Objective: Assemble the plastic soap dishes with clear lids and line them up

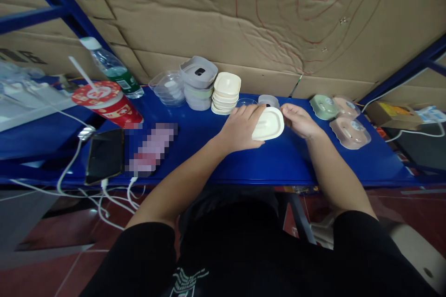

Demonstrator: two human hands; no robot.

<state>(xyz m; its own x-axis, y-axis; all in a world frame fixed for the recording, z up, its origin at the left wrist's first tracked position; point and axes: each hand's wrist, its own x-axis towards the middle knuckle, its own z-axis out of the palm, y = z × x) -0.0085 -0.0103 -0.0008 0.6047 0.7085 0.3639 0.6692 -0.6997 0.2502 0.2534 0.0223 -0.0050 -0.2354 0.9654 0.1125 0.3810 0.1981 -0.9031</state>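
A cream plastic lid (270, 124), rounded and rectangular with a raised rim, is held tilted above the blue table. My left hand (242, 127) grips its left side, fingers over the top edge and thumb beneath. Close against the lid's right edge, my right hand (298, 119) has its fingers curled and closed; what they pinch is hidden. Behind the left hand rises a stack of similar cream lids (227, 90). Just beyond the held lid lie a greyish container (268, 100) and a clear round piece (246, 102), both partly covered.
Stacked grey containers (199, 74) and clear covers (169, 88) stand back left. Green (324, 106) and pink containers (350, 132) sit at right. At left are a red paper cup (108, 102), a bottle (114, 67), a phone (105, 155) and cables. Cardboard (195, 14) walls the back.
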